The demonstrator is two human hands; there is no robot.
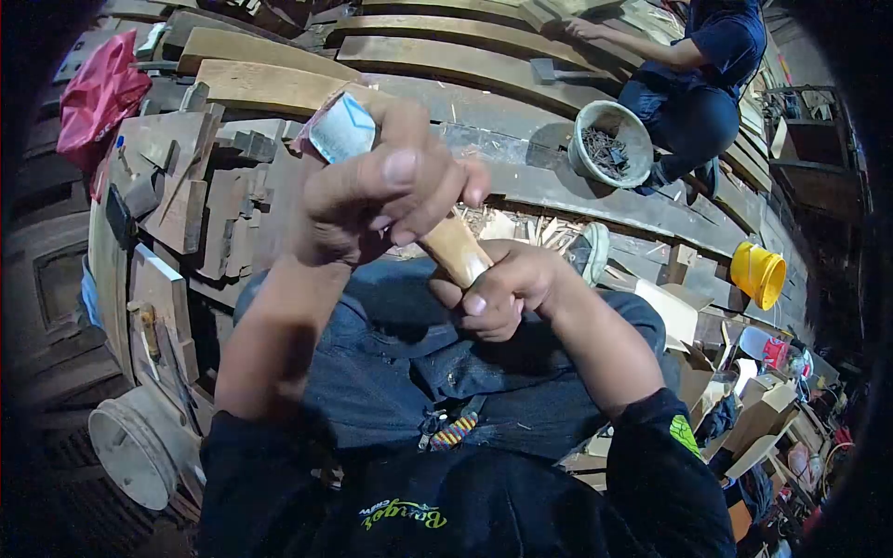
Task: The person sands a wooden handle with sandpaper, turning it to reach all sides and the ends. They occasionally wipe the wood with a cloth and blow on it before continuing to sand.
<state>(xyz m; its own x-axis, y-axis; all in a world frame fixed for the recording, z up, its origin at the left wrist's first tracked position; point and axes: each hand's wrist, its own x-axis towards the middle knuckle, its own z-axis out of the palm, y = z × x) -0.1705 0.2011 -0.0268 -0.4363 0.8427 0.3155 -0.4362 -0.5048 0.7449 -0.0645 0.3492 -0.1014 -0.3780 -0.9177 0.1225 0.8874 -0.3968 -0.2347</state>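
Note:
My left hand (381, 191) is closed around a small folded sheet that looks like sandpaper (342, 128), with a pale back, blue lines and a reddish edge. Its fingers also lie against the upper end of a short, smooth, light-brown wooden piece (453, 249). The lower end of that piece sits in my closed right hand (507, 288), the thumb pressed along it. The wood slants between both hands above my lap, and its upper end is hidden by my left fingers.
Another person (693, 93) crouches at upper right beside a bucket (584, 139) of dark scraps. A hatchet-like tool (558, 72) lies nearby. Curved planks (437, 65) cross the back. A yellow bucket (758, 274) stands right, a white bucket (130, 451) lower left, and a pink bag (102, 98) upper left.

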